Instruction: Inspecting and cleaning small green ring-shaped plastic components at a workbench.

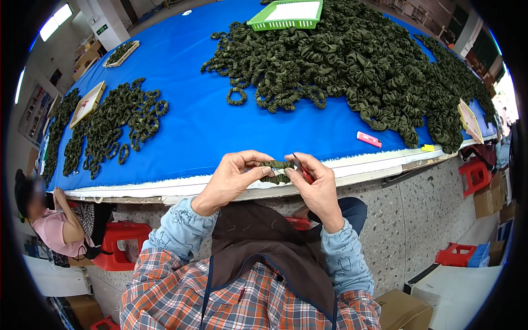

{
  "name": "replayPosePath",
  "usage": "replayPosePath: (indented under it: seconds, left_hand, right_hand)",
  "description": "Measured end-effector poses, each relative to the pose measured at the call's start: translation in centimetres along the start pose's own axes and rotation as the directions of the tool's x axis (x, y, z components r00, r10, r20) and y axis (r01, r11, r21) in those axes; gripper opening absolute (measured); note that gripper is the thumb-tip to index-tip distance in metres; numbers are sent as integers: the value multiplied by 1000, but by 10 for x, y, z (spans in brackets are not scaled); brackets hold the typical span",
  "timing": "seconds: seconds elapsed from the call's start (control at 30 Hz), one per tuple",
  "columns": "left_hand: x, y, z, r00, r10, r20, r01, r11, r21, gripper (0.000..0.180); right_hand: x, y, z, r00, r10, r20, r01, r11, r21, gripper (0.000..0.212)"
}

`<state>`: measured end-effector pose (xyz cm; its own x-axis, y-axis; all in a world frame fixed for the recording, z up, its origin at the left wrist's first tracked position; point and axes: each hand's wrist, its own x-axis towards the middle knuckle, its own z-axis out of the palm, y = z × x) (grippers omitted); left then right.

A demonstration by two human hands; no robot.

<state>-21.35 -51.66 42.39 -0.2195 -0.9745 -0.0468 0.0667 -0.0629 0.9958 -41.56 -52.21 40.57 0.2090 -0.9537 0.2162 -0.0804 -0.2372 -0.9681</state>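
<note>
"Blue cloth (181,82) covers most of the worktop (379,163); where does it stop?"

"Just short of the near edge, where a pale strip runs from left to right."

"And the hands?"

"Both are over that edge. The left hand (234,179) has a closed grip, thumb and fingers pinching the left end of a dark green gathered ring (277,164). The right hand (320,191) has its thumb at the ring's right end, its grip closed around red-handled snips (308,177), the tip pointing far and left."

"Any open room?"

"Plenty of bare cloth beyond the hands, between the smaller heap (113,124) on the left and the big heap (352,66) on the far right. One loose ring (236,102) lies just beside the big heap's left side."

"And to the right?"

"Tighter. A pink object (369,139) lies near the edge, a yellow object (428,148) farther right, and the heap reaches the pale strip there."
</note>
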Motion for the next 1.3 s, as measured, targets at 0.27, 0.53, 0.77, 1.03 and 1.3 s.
replayPosePath:
  seconds: [0.27,0.53,0.77,1.03,1.3]
  left_hand:
    - [-4,-16,24,963,191,-188,-181,981,69,18]
    - [-8,-23,35,938,321,-135,-294,938,186,23]
    - [-9,-21,42,950,269,-157,-258,963,82,21]
    - [-9,-16,53,990,101,-99,-118,977,-178,20]
    - [-8,-34,52,977,164,-134,-171,984,-44,20]
  right_hand:
    - [-23,-2,8,977,-149,-153,126,980,-152,24]
    - [-28,2,10,935,-287,-206,234,940,-246,25]
    - [-31,4,2,934,-219,-282,186,973,-139,22]
    - [-19,13,-2,903,-404,-145,377,908,-185,17]
    - [-23,25,-19,975,125,-183,-39,910,413,14]
